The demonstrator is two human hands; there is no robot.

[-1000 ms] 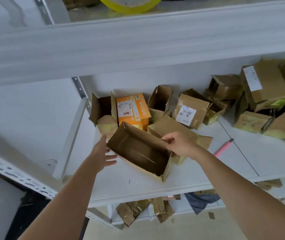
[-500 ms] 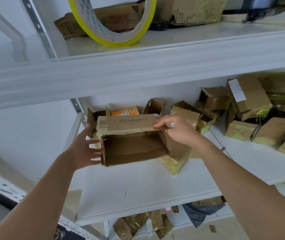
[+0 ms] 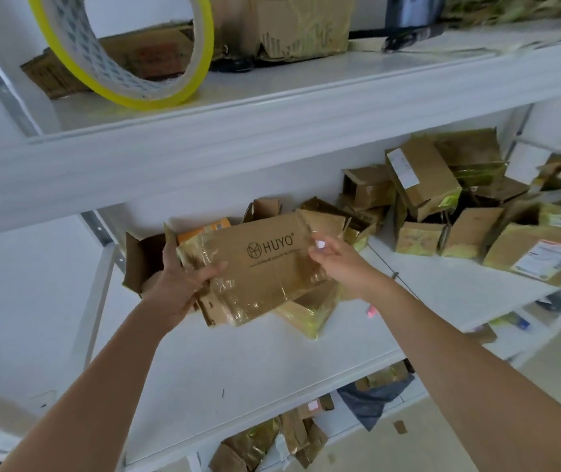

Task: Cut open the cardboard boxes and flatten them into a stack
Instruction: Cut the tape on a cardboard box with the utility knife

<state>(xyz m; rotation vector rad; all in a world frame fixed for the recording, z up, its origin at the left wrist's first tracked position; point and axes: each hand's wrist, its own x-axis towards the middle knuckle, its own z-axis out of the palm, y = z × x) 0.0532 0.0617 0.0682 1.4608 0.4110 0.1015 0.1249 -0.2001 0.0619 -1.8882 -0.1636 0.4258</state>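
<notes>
Flattened HUYO box [image 3: 265,267] held above shelf [image 3: 238,369] left end. Left hand [image 3: 183,284] grips its left edge; right hand [image 3: 337,264] pinches right edge. Judged light, pliable, tape-slick; hold bare cardboard edges.

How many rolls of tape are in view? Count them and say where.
1: the tape roll stands on edge at the left of the top shelf. Boxes there may hide others.
</notes>
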